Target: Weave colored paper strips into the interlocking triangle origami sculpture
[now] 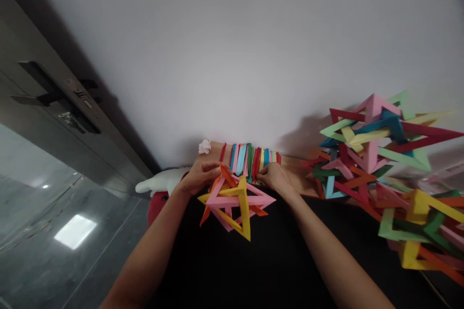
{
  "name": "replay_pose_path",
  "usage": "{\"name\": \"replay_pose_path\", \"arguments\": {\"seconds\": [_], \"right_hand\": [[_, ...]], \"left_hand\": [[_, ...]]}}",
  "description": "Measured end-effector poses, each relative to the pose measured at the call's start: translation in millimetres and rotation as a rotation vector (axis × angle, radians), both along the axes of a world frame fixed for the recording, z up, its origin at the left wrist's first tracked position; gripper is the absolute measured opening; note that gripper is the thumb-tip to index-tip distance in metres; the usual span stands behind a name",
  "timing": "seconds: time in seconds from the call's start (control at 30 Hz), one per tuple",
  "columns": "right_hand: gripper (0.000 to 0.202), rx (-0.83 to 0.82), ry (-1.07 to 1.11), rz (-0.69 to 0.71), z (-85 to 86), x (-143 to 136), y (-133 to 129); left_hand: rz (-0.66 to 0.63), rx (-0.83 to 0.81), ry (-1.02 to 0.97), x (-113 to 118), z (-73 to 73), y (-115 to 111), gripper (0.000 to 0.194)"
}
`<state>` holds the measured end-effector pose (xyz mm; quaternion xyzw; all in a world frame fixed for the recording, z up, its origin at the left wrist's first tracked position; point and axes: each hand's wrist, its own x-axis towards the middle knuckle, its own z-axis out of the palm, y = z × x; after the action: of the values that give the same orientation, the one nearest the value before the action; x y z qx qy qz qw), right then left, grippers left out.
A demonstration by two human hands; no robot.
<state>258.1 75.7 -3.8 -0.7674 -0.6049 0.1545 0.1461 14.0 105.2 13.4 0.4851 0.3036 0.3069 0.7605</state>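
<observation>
My left hand [200, 177] pinches the upper left of a star-shaped paper model [232, 201] made of interlocked pink, yellow and orange strips. The model hangs in front of a narrow wooden surface [297, 177]. On that surface stands a row of folded paper strips [246, 159] in red, blue, pink, green and yellow. My right hand [274, 177] reaches to the front of the row, at its right part, with fingers bent together; whatever is between the fingertips is too small to make out.
Several finished multicoloured paper stars [373, 137] are heaped at the right. A crumpled white piece [204, 147] lies left of the strips, near a white and red object [163, 181]. A door with a black handle [54, 96] stands at the left.
</observation>
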Motion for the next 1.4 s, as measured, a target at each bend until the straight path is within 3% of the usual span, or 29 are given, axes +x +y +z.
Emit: {"name": "replay_pose_path", "arguments": {"seconds": [0.2,0.4,0.67,0.8,0.93,1.1,1.27,1.4], "right_hand": [[0.018,-0.156,-0.041,0.004,1.8,-1.7,0.0],[0.030,-0.239,-0.097,-0.034,1.4,-12.8,4.2],[0.021,-0.135,-0.179,-0.038,44.7,-13.0,-16.2],[0.015,-0.037,-0.232,-0.002,50.7,-3.0,-36.1],[0.010,0.080,-0.207,0.112,36.0,7.8,-53.6],[0.007,0.210,-0.033,0.214,-1.5,23.9,-61.8],[0.025,0.270,0.160,0.184,-30.9,31.5,-57.4],[0.022,0.259,0.209,0.137,-33.8,28.2,-53.2]], "left_hand": [[-0.012,0.015,-0.016,-1.4,-3.3,2.0,0.038],[-0.014,0.027,-0.013,-1.9,-2.8,2.2,0.040],[-0.005,0.030,0.014,-1.4,-4.1,2.2,0.043],[0.001,0.027,0.034,-2.5,-4.7,3.0,0.043],[0.009,0.024,0.057,-4.3,-3.2,4.1,0.040],[0.031,0.026,0.073,-5.2,-0.4,4.4,0.042],[0.033,0.031,0.084,-5.1,1.7,3.1,0.041],[0.032,0.035,0.089,-5.0,3.4,2.1,0.038]]}}
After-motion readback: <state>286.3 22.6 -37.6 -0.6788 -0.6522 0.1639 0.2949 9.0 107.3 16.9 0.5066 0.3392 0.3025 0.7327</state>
